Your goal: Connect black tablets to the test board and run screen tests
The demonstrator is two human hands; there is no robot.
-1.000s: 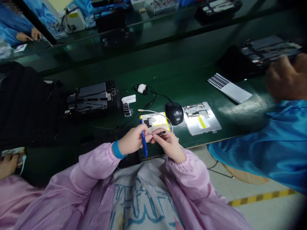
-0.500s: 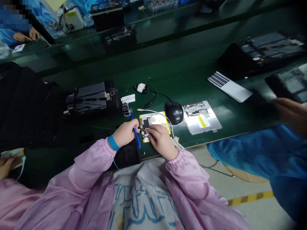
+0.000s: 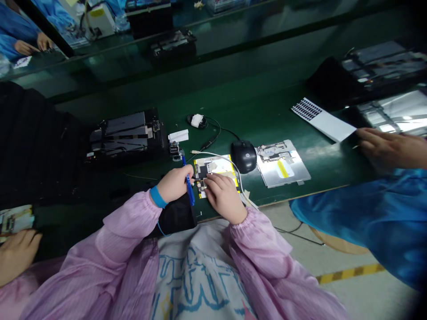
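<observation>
My left hand point(image 3: 175, 183), with a blue band at its wrist, is closed around a slim blue pen-like tool point(image 3: 190, 191). Its fingertips are at the left edge of an opened device assembly point(image 3: 213, 165) with yellow edging, a dark circuit part and a silvery area. My right hand point(image 3: 224, 195) lies over the lower right of that assembly, fingers extended and touching its surface. The fingers hide part of the assembly. A white cable point(image 3: 218, 154) curves across its top and right side. Left of my left hand lies a dark flat pad point(image 3: 176, 215).
A black mouse point(image 3: 244, 156) and a silver device panel point(image 3: 283, 171) lie to the right. Beyond are a white printed sheet point(image 3: 322, 119) and a co-worker's hand point(image 3: 393, 146). An opened black device point(image 3: 126, 135) sits at left, near another person's hand point(image 3: 20, 253).
My hands stay almost in place on the assembly. The co-worker's hand at right has moved left, towards the printed sheet. The neighbour's hand at left shows more fully.
</observation>
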